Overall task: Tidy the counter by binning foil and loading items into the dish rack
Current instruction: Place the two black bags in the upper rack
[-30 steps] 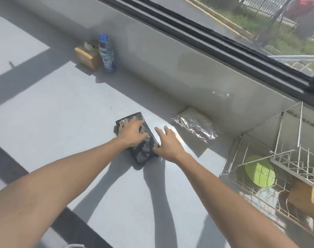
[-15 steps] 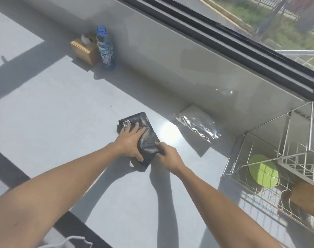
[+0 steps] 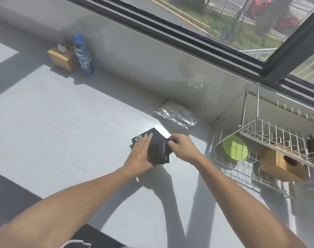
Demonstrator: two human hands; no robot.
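Observation:
A dark foil pouch (image 3: 156, 149) lies on the grey counter (image 3: 63, 122). My left hand (image 3: 141, 154) lies flat on its left half and presses it down. Fingers of my right hand (image 3: 182, 148) pinch the pouch's right edge, which is lifted slightly. A crumpled silver foil sheet (image 3: 175, 115) rests beyond it against the back wall. At the right stands the wire dish rack (image 3: 260, 133), holding a green bowl (image 3: 235, 149) and a wooden box (image 3: 281, 162) on its lower tier.
A blue water bottle (image 3: 83, 54) and a wooden tissue box (image 3: 62, 57) stand at the back left against the wall. A window runs along the back. A dark strip (image 3: 7, 196) borders the counter at the near left.
My right hand went from flat beside the pouch to pinching its right edge. The left hand stays pressed on the pouch. The view shifted left, so everything sits further right.

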